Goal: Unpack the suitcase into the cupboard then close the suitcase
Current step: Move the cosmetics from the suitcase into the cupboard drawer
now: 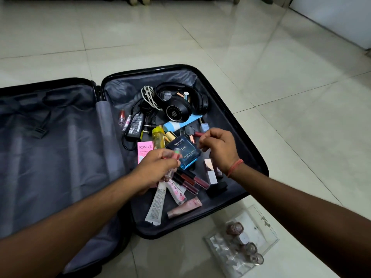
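I start at the left, where the suitcase (60,157) lies open on the floor, its left half bare lining and the right half strewn with toiletries. My left hand (158,169) has its fingers curled round a few small tubes, one with a green cap showing; I'd tighten that bunch before adding more, since slim tubes slip. Just right of it sits the blue cologne box (183,152), with headphones (180,103) on the far side. My right hand (218,147) hovers over it with fingers curled in a pinch; whether it has anything I cannot tell. Near right, on the tiles, a clear organiser (259,223) already has small pots in it; I'd fill that, then carry it to the cupboard, which is out of sight
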Demonstrator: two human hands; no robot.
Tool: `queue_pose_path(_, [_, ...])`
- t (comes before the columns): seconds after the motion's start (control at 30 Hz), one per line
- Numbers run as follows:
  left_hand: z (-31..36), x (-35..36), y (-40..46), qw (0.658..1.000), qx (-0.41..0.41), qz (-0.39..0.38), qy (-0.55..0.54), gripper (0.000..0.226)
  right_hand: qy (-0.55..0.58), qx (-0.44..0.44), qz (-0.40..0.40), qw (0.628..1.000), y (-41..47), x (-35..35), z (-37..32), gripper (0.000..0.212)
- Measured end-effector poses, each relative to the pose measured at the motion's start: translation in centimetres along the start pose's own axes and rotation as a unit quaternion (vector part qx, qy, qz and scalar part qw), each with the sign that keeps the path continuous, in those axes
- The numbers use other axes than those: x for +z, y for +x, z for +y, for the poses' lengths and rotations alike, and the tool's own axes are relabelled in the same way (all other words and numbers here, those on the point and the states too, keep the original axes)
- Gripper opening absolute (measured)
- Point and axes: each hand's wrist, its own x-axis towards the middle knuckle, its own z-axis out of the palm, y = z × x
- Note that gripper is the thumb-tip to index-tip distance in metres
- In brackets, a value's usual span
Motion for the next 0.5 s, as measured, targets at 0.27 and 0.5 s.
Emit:
queue_pose_path(0.27, [1.0,-1.3,0.4,0.998,-0.034,0.030,0.032,0.023,-0.440,-0.454,-0.063,0.772,0.7,0.9,1.2,0.015])
queue_pose_path(0.5, [0.5,-3.3,0.7,0.997,-0.007,0.070,0.027,0.043,-0.548,-0.059,-0.158,0.819,2.0,4.4,2.3,0.087])
